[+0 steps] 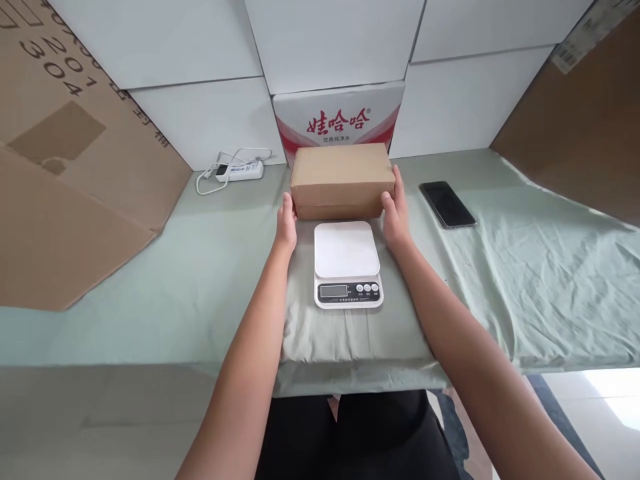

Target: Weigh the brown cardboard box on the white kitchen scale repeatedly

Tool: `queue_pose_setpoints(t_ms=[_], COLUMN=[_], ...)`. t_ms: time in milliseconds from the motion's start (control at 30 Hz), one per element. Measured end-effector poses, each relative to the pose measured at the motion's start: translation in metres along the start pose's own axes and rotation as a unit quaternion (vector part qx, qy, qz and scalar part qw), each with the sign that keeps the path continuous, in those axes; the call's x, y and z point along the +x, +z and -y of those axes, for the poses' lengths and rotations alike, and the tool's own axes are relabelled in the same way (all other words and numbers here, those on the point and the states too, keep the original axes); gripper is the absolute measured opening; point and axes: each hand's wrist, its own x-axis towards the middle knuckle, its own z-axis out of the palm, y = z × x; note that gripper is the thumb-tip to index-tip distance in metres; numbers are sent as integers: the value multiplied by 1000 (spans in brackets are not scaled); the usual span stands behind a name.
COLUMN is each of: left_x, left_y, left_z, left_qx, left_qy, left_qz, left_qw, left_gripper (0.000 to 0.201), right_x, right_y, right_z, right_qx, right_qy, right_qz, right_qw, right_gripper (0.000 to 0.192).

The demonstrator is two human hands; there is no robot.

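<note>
A closed brown cardboard box (341, 179) sits on the green cloth-covered table (150, 293), just behind a white kitchen scale (347, 263) with a blank display. My left hand (287, 223) presses flat against the box's left end. My right hand (395, 210) is pressed against its right end, fingers reaching up the side. The box rests between both palms. The scale's platform is bare.
A black phone (447, 204) lies face up to the right. A white power strip with cable (239, 170) lies at the back left. A red-and-white printed carton (339, 120) stands behind the box. Large cardboard sheets (75, 167) lean at both sides.
</note>
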Motion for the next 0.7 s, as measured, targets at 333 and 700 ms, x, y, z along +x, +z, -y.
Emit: queue_pose_setpoints(t_ms=[333, 700], left_x=[-3, -9], left_y=[1, -1], left_z=[5, 5], left_qx=[8, 13], left_qy=[-28, -17], left_qz=[-23, -25], left_qw=[999, 999], left_gripper=[103, 106], right_x=[3, 4], right_y=[1, 4], right_z=[-4, 3], right_qx=[16, 57], right_qy=[36, 56], right_qz=[1, -18], right_qw=[999, 997], right_gripper=[115, 115])
